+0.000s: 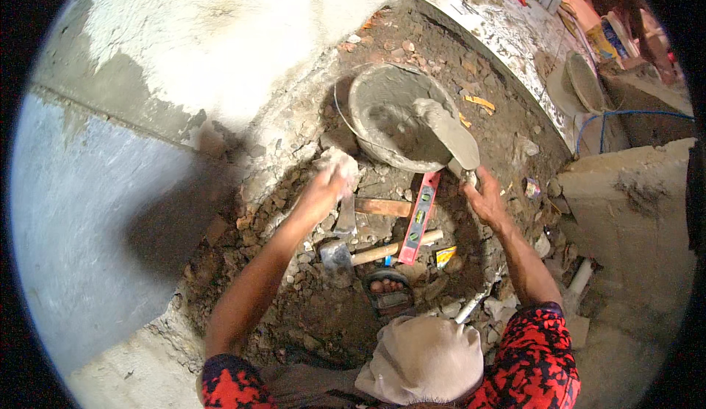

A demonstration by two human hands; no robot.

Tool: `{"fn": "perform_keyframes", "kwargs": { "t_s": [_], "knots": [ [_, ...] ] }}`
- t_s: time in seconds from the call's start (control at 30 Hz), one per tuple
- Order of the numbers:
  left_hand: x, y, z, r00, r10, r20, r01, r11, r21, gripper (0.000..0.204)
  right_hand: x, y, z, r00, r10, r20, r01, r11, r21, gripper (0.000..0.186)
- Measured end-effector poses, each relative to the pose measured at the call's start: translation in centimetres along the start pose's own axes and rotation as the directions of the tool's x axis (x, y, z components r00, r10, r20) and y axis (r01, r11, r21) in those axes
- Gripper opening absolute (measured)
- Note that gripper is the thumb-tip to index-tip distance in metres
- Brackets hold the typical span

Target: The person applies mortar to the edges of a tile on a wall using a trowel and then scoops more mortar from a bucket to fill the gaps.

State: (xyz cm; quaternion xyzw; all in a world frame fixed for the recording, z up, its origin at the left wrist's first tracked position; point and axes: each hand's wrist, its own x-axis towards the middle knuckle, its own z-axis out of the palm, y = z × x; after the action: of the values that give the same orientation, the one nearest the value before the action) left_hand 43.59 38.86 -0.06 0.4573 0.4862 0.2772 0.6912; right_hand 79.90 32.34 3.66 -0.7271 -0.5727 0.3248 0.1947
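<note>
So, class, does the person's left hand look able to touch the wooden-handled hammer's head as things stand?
Probably yes: the left hand is nearby and nothing covers the hammer head, though the hand appears to hold a pale lump.

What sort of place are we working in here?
Likely a building or renovation site: there's a bucket of wet-looking grey mix, a trowel coated with it in the right hand, and a red spirit level lying among tools and rubble.

Rubble-strewn ground, bucket of mortar, hammer (red level across its handle), small yellow packet
</note>
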Motion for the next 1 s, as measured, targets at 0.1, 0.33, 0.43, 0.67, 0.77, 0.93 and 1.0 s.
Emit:
{"fn": "perform_keyframes", "kwargs": {
  "t_s": [0.1, 0.33, 0.43, 0.67, 0.77, 0.93, 1.0],
  "knots": [
    [-7.7, 0.4, -2.2, 0.957, -0.029, 0.288, -0.118, 0.869, 0.48, 0.049, -0.1, 0.7, 1.1, 0.99, -0.057, -0.132, 0.064, 0.997, 0.049, 0.042],
    [-25.4, 6.5, -4.4, 0.851, -0.322, 0.415, -0.237, 0.472, 0.85, 0.06, 0.9, -2.6, 0.1, 0.988, -0.12, -0.099, 0.134, 0.979, 0.154, 0.035],
    [-28.4, 6.4, -4.7, 0.845, -0.32, 0.428, -0.279, 0.419, 0.864, 0.062, 2.3, -7.8, 0.8, 0.884, -0.443, -0.146, 0.442, 0.896, -0.044, 0.03],
    [-29.5, 7.1, -5.4, 0.933, -0.129, 0.336, -0.295, 0.261, 0.919, 0.063, 5.5, -17.5, 8.3, 0.756, -0.653, 0.043, 0.654, 0.753, -0.071, 0.022],
    [-30.7, 7.5, -5.7, 0.928, -0.17, 0.331, -0.267, 0.315, 0.911, 0.064, 6.5, -20.9, 10.7, 0.749, -0.637, 0.182, 0.657, 0.75, -0.079, 0.026],
    [-33.1, 7.4, -5.8, 0.946, -0.1, 0.308, -0.259, 0.336, 0.906, 0.066, 8.8, -23.7, 12.3, 0.642, -0.686, 0.343, 0.765, 0.601, -0.231, 0.03],
    [-34.1, 7.5, -5.7, 0.945, -0.072, 0.319, -0.287, 0.287, 0.914, 0.066, 10.4, -24.7, 12.3, 0.555, -0.743, 0.374, 0.832, 0.489, -0.263, 0.031]
  ]
}}
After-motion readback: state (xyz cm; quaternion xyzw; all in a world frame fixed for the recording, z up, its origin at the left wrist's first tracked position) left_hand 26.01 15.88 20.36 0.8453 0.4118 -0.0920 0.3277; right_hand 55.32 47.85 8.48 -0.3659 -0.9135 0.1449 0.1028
